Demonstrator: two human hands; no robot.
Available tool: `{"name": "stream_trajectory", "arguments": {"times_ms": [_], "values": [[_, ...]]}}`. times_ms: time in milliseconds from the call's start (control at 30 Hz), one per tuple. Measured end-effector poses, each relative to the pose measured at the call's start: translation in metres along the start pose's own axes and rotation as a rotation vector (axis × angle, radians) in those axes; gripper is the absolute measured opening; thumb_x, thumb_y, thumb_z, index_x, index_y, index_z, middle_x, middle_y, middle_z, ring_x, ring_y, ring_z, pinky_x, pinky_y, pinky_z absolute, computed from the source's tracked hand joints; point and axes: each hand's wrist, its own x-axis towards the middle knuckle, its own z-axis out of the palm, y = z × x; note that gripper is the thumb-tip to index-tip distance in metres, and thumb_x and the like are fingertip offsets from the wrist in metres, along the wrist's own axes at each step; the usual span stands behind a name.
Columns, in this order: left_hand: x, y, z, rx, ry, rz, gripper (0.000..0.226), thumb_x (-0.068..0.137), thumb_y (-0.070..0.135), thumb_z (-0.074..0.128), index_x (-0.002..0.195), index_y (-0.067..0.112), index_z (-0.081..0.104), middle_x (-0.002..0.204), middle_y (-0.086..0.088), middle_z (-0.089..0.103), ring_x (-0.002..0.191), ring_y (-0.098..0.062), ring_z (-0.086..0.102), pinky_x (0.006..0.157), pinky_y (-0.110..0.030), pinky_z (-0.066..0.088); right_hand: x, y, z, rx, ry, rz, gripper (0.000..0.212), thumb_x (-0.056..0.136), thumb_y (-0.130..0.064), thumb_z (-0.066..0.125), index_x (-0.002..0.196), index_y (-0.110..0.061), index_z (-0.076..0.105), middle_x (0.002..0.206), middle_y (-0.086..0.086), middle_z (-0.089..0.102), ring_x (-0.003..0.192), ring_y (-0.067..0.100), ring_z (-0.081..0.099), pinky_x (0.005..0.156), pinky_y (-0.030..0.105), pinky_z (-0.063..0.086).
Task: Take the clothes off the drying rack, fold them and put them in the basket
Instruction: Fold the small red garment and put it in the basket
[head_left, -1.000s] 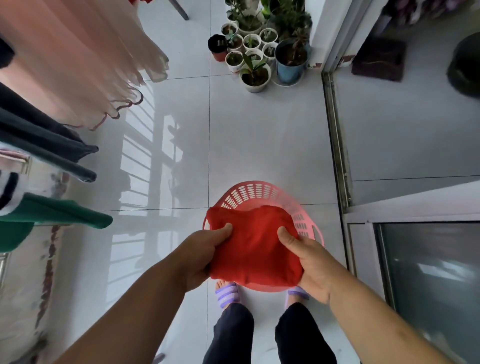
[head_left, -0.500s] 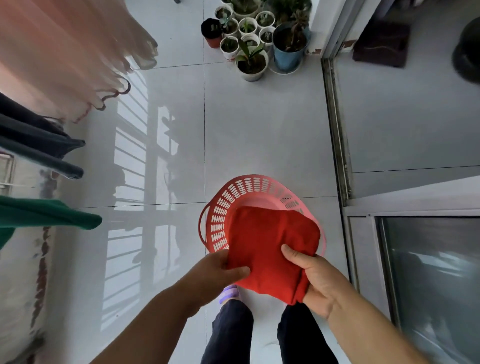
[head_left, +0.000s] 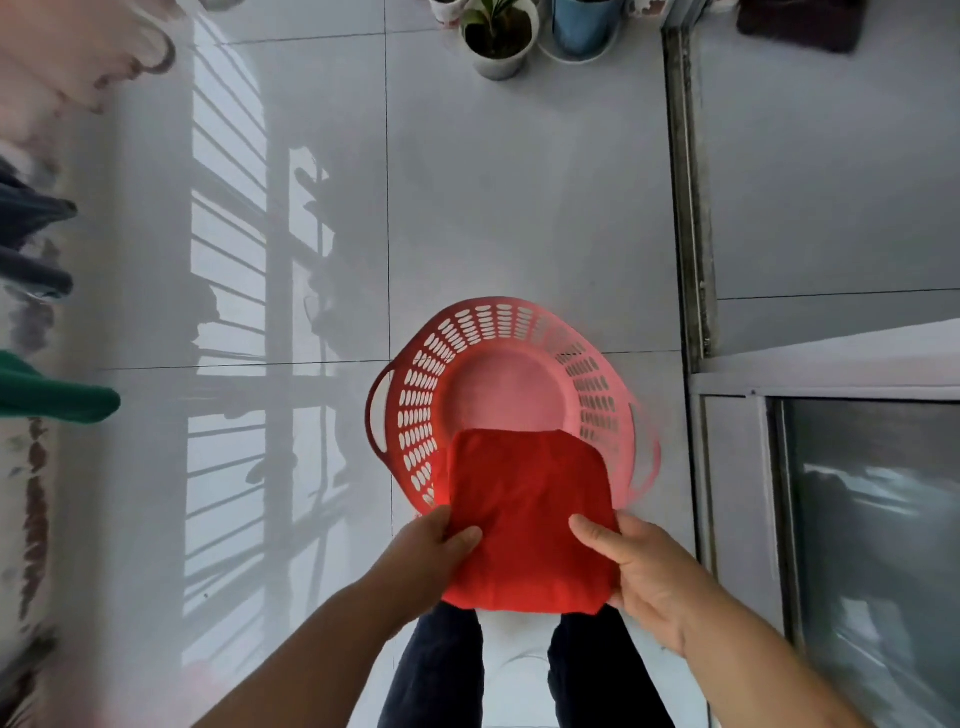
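A folded red garment (head_left: 524, 514) hangs above the near rim of a round pink plastic basket (head_left: 498, 322) that stands on the floor tiles. My left hand (head_left: 426, 556) grips the garment's left edge, thumb on top. My right hand (head_left: 634, 566) holds its right edge the same way. The basket's bottom is bare where it shows. At the left edge, clothes still hang on the drying rack: a green piece (head_left: 57, 400), dark pieces (head_left: 36, 213) and a pale pink one (head_left: 88, 47).
Potted plants (head_left: 498, 36) and a blue pot (head_left: 584, 26) stand at the far edge. A sliding-door track (head_left: 688, 208) and a glass door panel (head_left: 872, 519) run along the right. My legs are below the garment.
The view has tilted down and moved closer to the basket. The red garment has come down and towards me over the basket's near rim, still held in both hands.
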Motion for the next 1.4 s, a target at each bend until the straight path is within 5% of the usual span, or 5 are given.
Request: {"name": "stream_trajectory", "arguments": {"times_ms": [433, 667, 1033, 1200, 1400], "values": [[0.029, -0.033, 0.004, 0.001, 0.046, -0.266, 0.028, 0.100, 0.042, 0.045, 0.110, 0.018, 0.056, 0.097, 0.004, 0.062, 0.092, -0.017, 0.061, 0.076, -0.027, 0.047, 0.035, 0.054, -0.008, -0.567, 0.037, -0.031, 0.033, 0.087, -0.018, 0.069, 0.118, -0.022, 0.059, 0.125, 0.002, 0.061, 0.099, 0.000, 0.067, 0.068, 0.003, 0.046], [0.035, -0.017, -0.015, -0.144, 0.034, -0.195, 0.039, 0.097, 0.043, 0.052, 0.122, 0.014, 0.060, 0.109, 0.002, 0.068, 0.099, -0.019, 0.066, 0.089, -0.036, 0.053, 0.043, 0.033, 0.006, -0.473, 0.099, -0.198, 0.040, 0.093, -0.025, 0.063, 0.130, -0.031, 0.050, 0.117, -0.012, 0.068, 0.108, 0.001, 0.064, 0.100, 0.029, 0.049], [0.038, 0.030, -0.039, -0.277, 0.061, 0.005, 0.026, 0.094, 0.048, 0.050, 0.110, 0.028, 0.058, 0.109, 0.009, 0.064, 0.094, -0.007, 0.061, 0.066, -0.017, 0.047, 0.037, 0.007, 0.017, -0.658, 0.013, -0.224, 0.035, 0.086, -0.041, 0.069, 0.117, -0.032, 0.057, 0.098, -0.017, 0.067, 0.090, -0.012, 0.059, 0.071, 0.006, 0.044], [0.044, 0.024, -0.039, -0.222, -0.107, 0.022, 0.077, 0.078, 0.051, 0.072, 0.141, 0.028, 0.035, 0.134, 0.009, 0.046, 0.122, -0.017, 0.049, 0.097, -0.035, 0.049, 0.050, 0.010, 0.017, -0.477, 0.168, -0.280, 0.049, 0.086, -0.048, 0.067, 0.130, -0.029, 0.057, 0.116, -0.015, 0.069, 0.109, 0.002, 0.063, 0.096, 0.022, 0.049], [0.048, -0.004, -0.019, -0.110, -0.037, 0.025, 0.045, 0.096, 0.027, 0.059, 0.134, 0.035, 0.036, 0.136, 0.005, 0.044, 0.117, -0.016, 0.047, 0.087, -0.026, 0.048, 0.060, 0.038, 0.007, -0.232, 0.206, -0.035, 0.037, 0.090, -0.038, 0.067, 0.124, -0.028, 0.060, 0.114, -0.008, 0.072, 0.105, 0.015, 0.068, 0.098, 0.044, 0.052]]}}
